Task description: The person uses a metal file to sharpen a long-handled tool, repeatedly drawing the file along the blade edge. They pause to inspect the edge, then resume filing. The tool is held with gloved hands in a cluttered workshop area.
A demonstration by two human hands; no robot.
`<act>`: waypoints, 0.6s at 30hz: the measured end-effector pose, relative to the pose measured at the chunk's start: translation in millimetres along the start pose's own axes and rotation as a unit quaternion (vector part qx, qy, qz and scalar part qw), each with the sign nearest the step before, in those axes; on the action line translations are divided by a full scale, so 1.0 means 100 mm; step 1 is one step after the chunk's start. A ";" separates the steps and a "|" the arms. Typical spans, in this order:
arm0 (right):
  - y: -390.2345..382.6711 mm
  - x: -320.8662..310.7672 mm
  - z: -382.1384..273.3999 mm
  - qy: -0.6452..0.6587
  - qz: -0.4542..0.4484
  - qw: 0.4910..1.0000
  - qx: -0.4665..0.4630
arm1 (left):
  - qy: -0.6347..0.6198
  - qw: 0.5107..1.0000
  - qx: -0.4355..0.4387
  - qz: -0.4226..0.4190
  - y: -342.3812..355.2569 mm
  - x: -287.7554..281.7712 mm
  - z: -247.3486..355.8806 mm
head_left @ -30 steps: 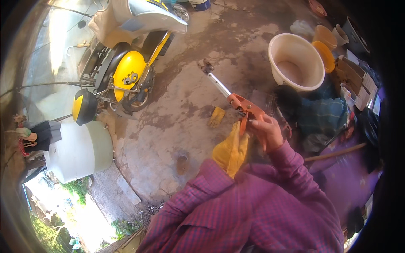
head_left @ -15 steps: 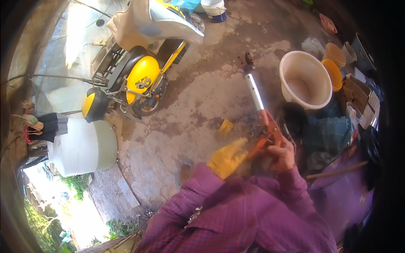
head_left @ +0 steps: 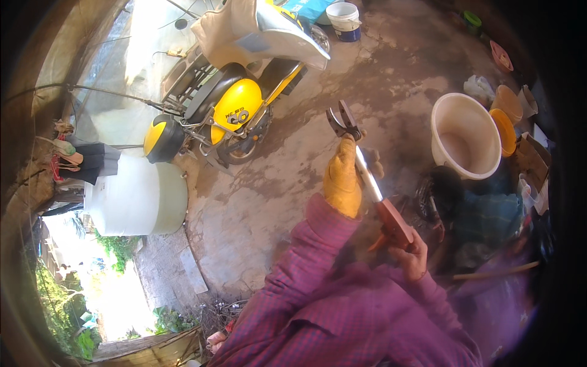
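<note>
A long-handled pruner [head_left: 367, 171] with dark jaws, a silver tube and an orange-red handle slants up and left in front of me. Its jaws [head_left: 342, 120] stand apart with nothing between them. My left hand [head_left: 342, 183], in a yellow work glove, is closed around the upper end of the pruner, just below the jaws. My bare right hand [head_left: 411, 255] grips the handle at the lower end, where an orange lever sticks out to the left. A brownish-yellow piece [head_left: 376, 165] shows just past the tube; its kind is unclear.
A yellow and black motorbike [head_left: 238, 104] stands at the far left, beyond a large white tank [head_left: 137, 196]. On the right are a big pale tub [head_left: 455, 137], an orange basin [head_left: 502, 133] and a dark coiled thing [head_left: 440, 189]. A white bucket [head_left: 344, 23] stands at the back.
My left hand has moved from beside the handle up to the jaw end and closed around it. My right hand still holds the handle. The whole view has shifted, moving the surroundings rightward and down.
</note>
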State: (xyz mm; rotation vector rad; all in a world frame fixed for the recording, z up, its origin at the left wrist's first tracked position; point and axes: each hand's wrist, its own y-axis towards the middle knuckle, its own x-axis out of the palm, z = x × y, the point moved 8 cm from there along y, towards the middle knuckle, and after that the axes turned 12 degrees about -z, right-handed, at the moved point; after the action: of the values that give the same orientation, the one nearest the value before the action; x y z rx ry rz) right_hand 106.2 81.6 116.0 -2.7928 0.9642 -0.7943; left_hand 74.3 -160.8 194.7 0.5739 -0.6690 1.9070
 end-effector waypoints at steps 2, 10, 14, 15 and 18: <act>-0.02 0.08 -0.05 0.003 -0.021 1.000 -0.012 | 0.016 1.000 0.012 0.004 -0.03 -0.04 -0.01; -0.16 0.22 -0.27 -0.376 -0.036 0.920 -0.101 | -0.116 0.993 -0.026 -0.019 -0.09 -0.09 -0.23; -0.17 0.32 -0.26 -0.481 -0.025 0.863 -0.157 | -0.159 0.985 -0.036 -0.051 -0.14 -0.09 -0.31; -0.16 0.34 -0.26 -0.486 -0.032 0.861 -0.150 | -0.165 0.984 -0.038 -0.058 -0.15 -0.09 -0.33; -0.09 0.45 -0.36 -0.451 -0.120 0.877 -0.116 | -0.178 0.977 -0.036 -0.115 -0.18 -0.05 -0.32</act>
State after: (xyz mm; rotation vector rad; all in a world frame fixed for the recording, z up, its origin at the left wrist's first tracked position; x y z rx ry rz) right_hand 123.3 65.3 169.0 -2.9380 0.5451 0.6591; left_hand 89.3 -136.4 170.9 0.9191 -0.8556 1.5720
